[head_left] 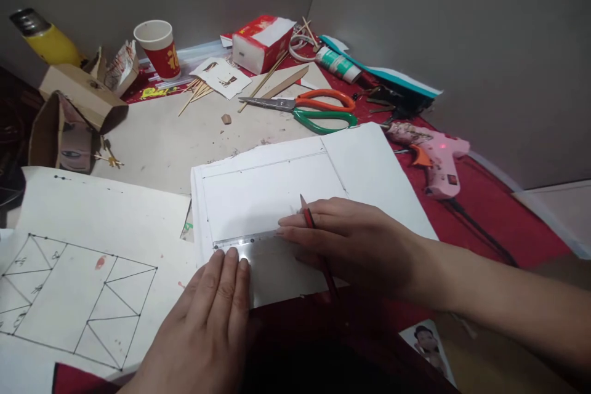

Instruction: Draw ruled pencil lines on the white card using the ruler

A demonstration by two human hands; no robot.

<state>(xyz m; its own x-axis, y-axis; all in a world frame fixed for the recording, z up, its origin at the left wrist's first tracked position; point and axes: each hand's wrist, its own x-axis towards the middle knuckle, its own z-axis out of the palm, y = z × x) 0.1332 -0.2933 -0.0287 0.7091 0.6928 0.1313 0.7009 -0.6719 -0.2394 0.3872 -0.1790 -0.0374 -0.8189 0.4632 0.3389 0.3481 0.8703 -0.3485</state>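
Note:
A white paper sheet [258, 197] lies in front of me, with thin pencil lines and dots forming part of a rectangle. Across its lower part rests a clear ruler [261, 238]. My left hand [207, 314] lies flat, its fingertips pressing on the ruler's left end. Between the fingers of my right hand [364, 237] sits a red and black pencil [308, 217], its tip pointing up and away from the paper. The right fingertips touch the ruler's upper edge farther right; the palm hides the ruler's right end.
A drawn truss-pattern sheet [60, 283] lies at left. Behind the paper are scissors [295, 104], thin sticks [196, 93], a paper cup [157, 52] and a tissue pack [261, 43]. At right rests a pink glue gun [438, 157] with its cord; cardboard pieces [83, 95] stand at left.

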